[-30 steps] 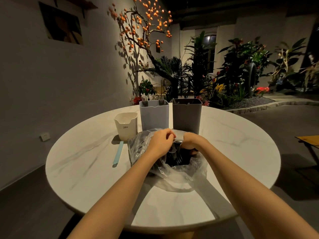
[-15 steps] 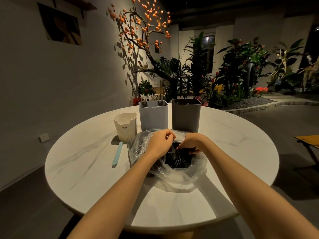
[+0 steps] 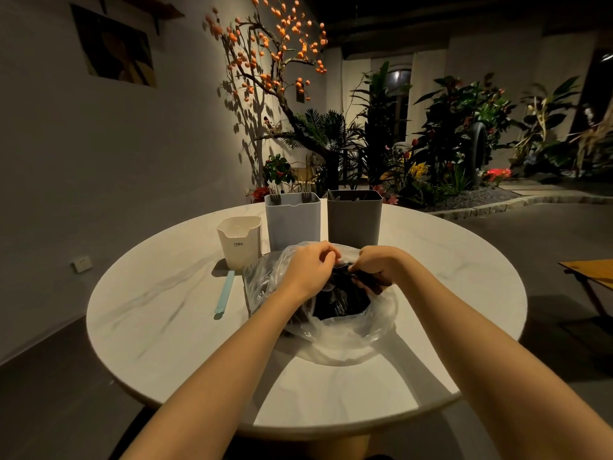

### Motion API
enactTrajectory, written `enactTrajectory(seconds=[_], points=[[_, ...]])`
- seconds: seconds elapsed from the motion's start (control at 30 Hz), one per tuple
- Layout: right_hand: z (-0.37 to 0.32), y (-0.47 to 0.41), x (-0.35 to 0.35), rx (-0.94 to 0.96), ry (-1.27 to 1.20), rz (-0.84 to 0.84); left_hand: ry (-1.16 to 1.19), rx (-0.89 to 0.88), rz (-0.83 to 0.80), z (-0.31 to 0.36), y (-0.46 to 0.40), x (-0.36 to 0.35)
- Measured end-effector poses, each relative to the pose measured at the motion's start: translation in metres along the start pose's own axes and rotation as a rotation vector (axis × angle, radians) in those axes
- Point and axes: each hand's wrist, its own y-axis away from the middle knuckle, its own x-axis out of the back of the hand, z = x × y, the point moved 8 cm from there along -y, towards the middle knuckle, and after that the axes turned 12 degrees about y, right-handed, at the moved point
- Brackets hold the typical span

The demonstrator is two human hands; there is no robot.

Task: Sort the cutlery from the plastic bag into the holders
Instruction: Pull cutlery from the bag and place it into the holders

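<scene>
Right hand (image 3: pixel 378 267) shifted deeper into clear plastic bag (image 3: pixel 345 327), fingers curled on black cutlery (image 3: pixel 341 300), apparently for extraction. Left hand (image 3: pixel 308 268) pinches bag rim, holding mouth open. Bag on round table (image 3: pixel 149 313), before light-grey holder (image 3: pixel 292 224), dark-grey holder (image 3: pixel 354 219).

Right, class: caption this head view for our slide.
Both hands open a plastic bag of cutlery before three holders.
</scene>
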Motion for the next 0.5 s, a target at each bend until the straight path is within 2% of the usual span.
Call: enactTrajectory(seconds=[0.1,0.27,0.5], points=[[0.002,0.010,0.002,0.020,-0.045,-0.049,-0.013,-0.036,-0.049,0.008,0.000,-0.006],[0.009,0.021,0.001,0.071,-0.121,-0.092,-0.117,0.029,-0.177,0.006,0.001,-0.021],[0.025,0.039,0.001,0.100,-0.229,-0.215,-0.072,0.094,-0.179,0.003,0.002,-0.023]])
